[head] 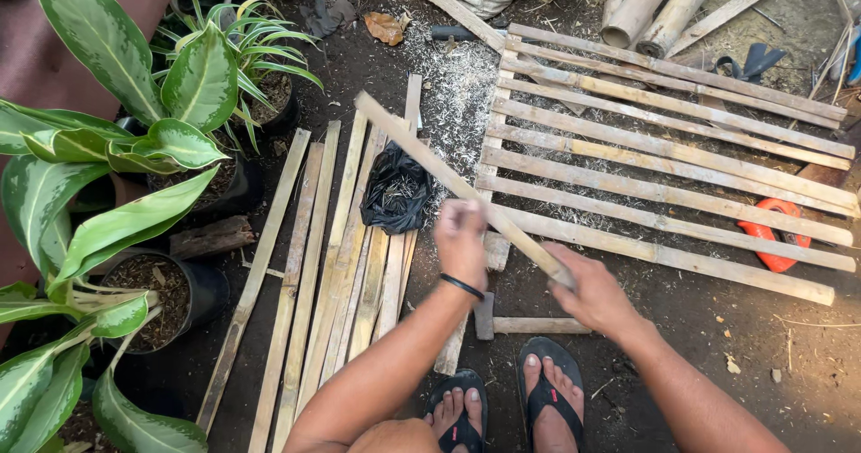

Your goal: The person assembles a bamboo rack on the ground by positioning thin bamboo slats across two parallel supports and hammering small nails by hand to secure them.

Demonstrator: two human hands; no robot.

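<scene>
1. step in hand: the left hand (460,242) and right hand (592,293) hold a long bamboo slat (448,179) slanting up to the far left.
2. fingers of both hands curl closed round it.
3. next move likely needs a firm grip.
4. pale, flat, fibrous slats lie on the ground (717,327); a slatted panel (664,161) lies far right.

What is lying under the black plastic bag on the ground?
The black plastic bag lies on flat bamboo strips, which emerge below it. Pale shavings spread beside it. The bag's contents are hidden.

Dirt ground (717,345) bears bamboo slats (314,265) and shavings (453,76).
</scene>
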